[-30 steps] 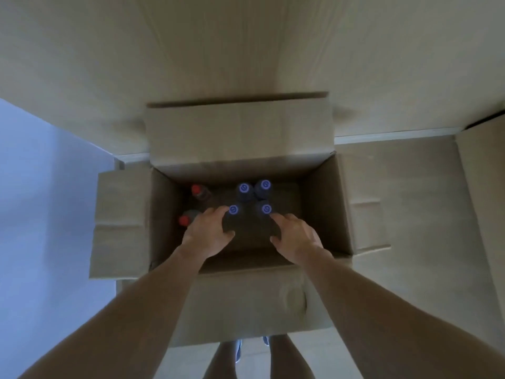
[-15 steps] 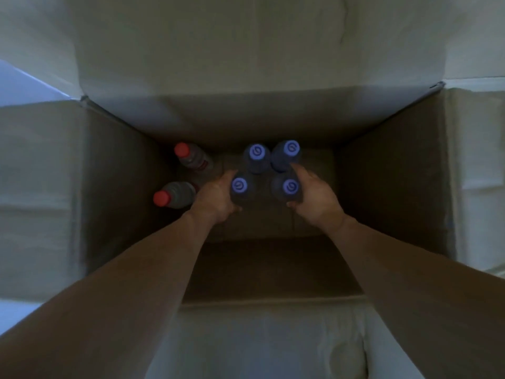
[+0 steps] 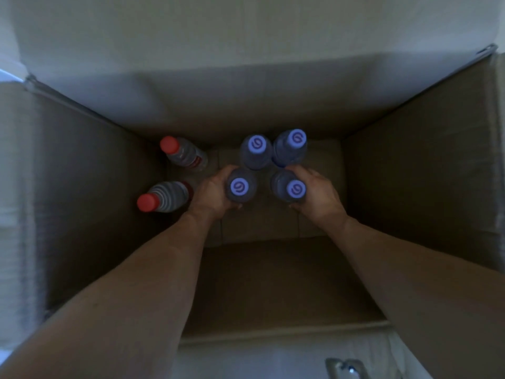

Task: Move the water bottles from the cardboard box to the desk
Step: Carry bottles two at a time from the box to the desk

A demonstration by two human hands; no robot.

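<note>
Hands (image 3: 216, 192) amid six boxed bottles (image 3: 257, 151)

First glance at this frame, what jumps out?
Two hands deep in the cardboard box: the left hand grips one near blue-capped bottle, the right hand the other. Two more blue-capped bottles stand just behind, and two red-capped bottles lean at the left.

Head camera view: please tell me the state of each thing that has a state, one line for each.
Cardboard box: open, flaps folded out.
Left hand: grips the near left blue-capped bottle.
Right hand: grips the near right blue-capped bottle.
Two far blue-capped bottles: upright, capped, untouched.
Two red-capped bottles: capped, untouched, by the left wall.
</note>
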